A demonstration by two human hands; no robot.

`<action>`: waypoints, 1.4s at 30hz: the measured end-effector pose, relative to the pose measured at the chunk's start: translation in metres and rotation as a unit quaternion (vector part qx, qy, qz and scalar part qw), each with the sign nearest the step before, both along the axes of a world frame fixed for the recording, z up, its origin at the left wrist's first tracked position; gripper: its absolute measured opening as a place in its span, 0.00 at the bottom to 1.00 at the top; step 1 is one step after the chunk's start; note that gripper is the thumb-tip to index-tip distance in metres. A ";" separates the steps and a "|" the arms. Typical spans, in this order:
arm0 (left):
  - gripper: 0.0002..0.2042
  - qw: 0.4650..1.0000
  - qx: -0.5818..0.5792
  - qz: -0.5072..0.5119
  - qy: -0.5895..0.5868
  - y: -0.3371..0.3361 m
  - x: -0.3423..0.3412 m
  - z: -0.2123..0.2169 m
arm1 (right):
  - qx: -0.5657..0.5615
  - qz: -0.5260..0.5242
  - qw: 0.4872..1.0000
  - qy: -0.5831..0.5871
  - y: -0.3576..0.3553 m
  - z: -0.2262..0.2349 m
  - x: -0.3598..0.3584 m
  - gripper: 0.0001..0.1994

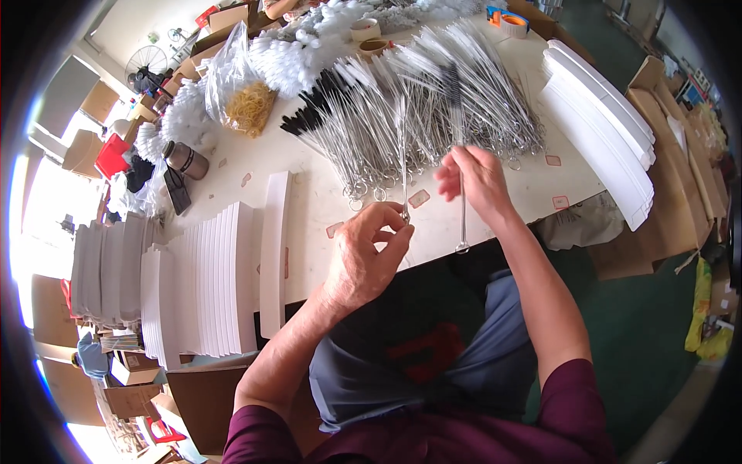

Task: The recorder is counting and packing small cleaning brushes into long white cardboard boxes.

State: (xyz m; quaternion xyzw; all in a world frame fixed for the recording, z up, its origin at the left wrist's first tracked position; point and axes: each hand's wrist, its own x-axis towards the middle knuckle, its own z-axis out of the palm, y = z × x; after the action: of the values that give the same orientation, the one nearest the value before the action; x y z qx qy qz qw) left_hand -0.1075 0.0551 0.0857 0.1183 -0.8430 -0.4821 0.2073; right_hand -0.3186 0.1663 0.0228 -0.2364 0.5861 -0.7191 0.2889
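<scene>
Left hand: my left hand (369, 251) pinches the ring end of one wire brush (403, 166), thumb and fingers closed narrow around the lower stem, at the near table edge.
Right hand: my right hand (478, 179) grips a second wire brush (461, 205) mid-stem, fingers curled shut; its loop hangs free below my palm, past the table edge (495, 232).
Brush pile: heap of wire brushes (433, 100) lies just beyond both hands, rings toward me, bristle tips far.
Left side: stacked white card sleeves (205, 282) in rows, near left of my forearm.
Right side: another white card stack (603, 124), well apart from my right hand.
Far left: bag of rubber bands (249, 104) beside white bristle brushes (297, 50).
Risk: as I judge it, thin stems could snag neighbouring rings and drag extra brushes off the pile.
Risk: the hanging brush could slip into my lap if my grip loosens.
</scene>
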 end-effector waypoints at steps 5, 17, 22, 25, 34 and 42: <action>0.06 1.000 0.026 0.014 0.010 -0.004 0.007 0.025 | 0.012 0.031 0.999 0.029 -0.036 0.020 -0.004 0.18; 0.03 0.993 0.111 0.033 0.027 -0.014 0.065 0.077 | 0.134 0.010 0.980 0.149 -0.060 0.004 -0.023 0.18; 0.04 0.980 0.172 0.033 0.096 -0.031 0.075 0.113 | 0.139 -0.005 0.974 0.179 -0.065 -0.003 -0.021 0.18; 0.08 0.978 0.130 0.043 0.155 -0.044 0.081 0.140 | 0.126 -0.013 0.978 0.164 -0.064 -0.011 -0.028 0.19; 0.06 0.967 0.247 -0.059 0.023 -0.055 0.103 0.180 | 0.054 -0.032 0.992 0.108 -0.041 -0.004 -0.026 0.18; 0.08 0.975 0.180 -0.092 -0.088 -0.042 0.087 0.188 | -0.049 0.170 0.982 0.060 -0.004 0.073 0.085 0.18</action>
State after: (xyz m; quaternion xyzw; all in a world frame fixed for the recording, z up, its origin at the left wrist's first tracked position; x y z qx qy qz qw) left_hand -0.0201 0.0129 0.2735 0.1177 -0.7646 -0.6306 0.0622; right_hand -0.2337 0.1619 0.0956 -0.3893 0.5172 -0.6719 0.3598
